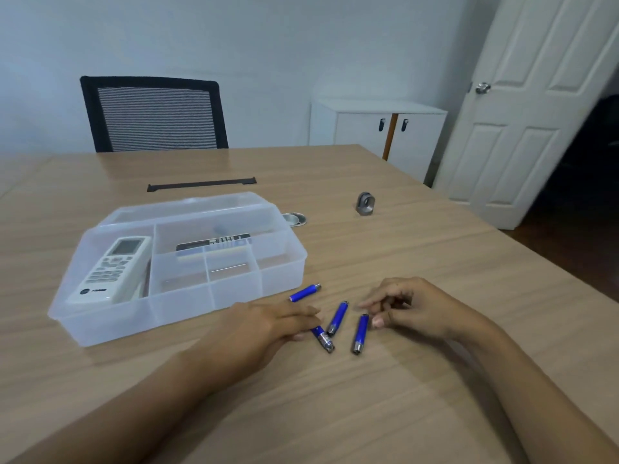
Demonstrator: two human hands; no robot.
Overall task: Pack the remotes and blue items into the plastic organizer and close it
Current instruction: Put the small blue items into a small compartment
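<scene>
Left of centre on the wooden table [418, 249]: a clear plastic organizer [174, 316], lid open and lying back behind it. In its long left compartment, a white air-conditioner remote [110, 269]; in the wide rear compartment, a slim black remote [214, 242]; small front compartments bare. Lower centre of the frame, just off the organizer's front right corner: four small blue cylinders with metal ends, loose on the wood. Farthest back, one blue cylinder [304, 292] alone, nearest the box; in front of it a second blue cylinder [337, 318] and a third blue cylinder [360, 333] side by side; a fourth blue cylinder [322, 338] half hidden under fingertips. Left hand [268, 324] flat and low, fingers extended and resting on that fourth cylinder, not closed round it. Right hand [412, 308] loosely curled, thumb and forefinger apart, thumb tip just beside the third cylinder, holding nothing. Beyond the box: a black strip [201, 184] set in the tabletop, a round metal grommet [296, 218] partly hidden by the lid, and a small grey metal piece [365, 203] standing well apart. Upper left a black mesh chair [154, 115]; upper right a white cabinet [378, 128] and a white door [529, 112].
</scene>
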